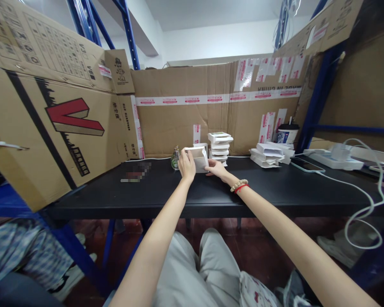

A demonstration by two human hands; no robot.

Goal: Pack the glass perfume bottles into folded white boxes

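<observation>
A small white cardboard box (pixel 201 160) is held up over the black table, its brown inner side partly showing at the top. My left hand (pixel 187 164) is closed round the box's left side. From the right, my right hand (pixel 216 168) grips its lower right edge with thumb and fingers. Just behind and to the right stands a stack of white boxes (pixel 219 149). Left of my left hand is a small clear bottle-like object (pixel 175 159) with a green part, its far side partly hidden by the hand.
A pile of flattened white boxes (pixel 269 154) lies to the right, with a lidded cup (pixel 287 134) behind. Farther right are a phone (pixel 307 165), a power strip (pixel 333 159) and a looping white cable (pixel 368 200). Cardboard walls (pixel 176 119) enclose the table (pixel 115 197). A blurred patch lies left.
</observation>
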